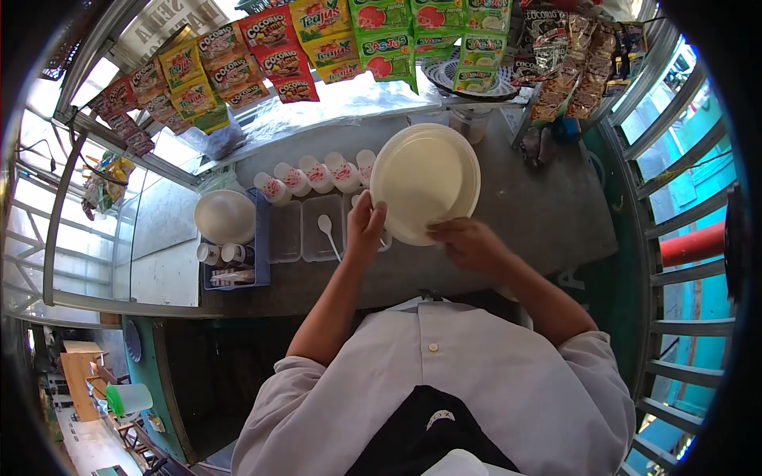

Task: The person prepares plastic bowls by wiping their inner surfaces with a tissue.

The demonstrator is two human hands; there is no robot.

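A round off-white disposable bowl (425, 184) is raised over the counter in front of me, tilted so its inside faces me. My left hand (367, 226) grips its lower left rim, thumb on the near side. At the lower right rim, my right hand (470, 243) pinches the edge between thumb and fingers. Just left of the bowl, clear plastic tubs (284, 230) stand on the counter, and a white spoon (325, 224) lies in one. Behind them is a row of white cups with red print (314, 173), partly hidden by the bowl.
A blue basket (262, 218) at the left holds upturned white bowls (225, 216) and cups (208, 254). Drink sachets (385, 40) hang across the top. A clear jar (470, 123) stands behind the bowl. The grey counter (548, 214) extends right toward metal bars (690, 278).
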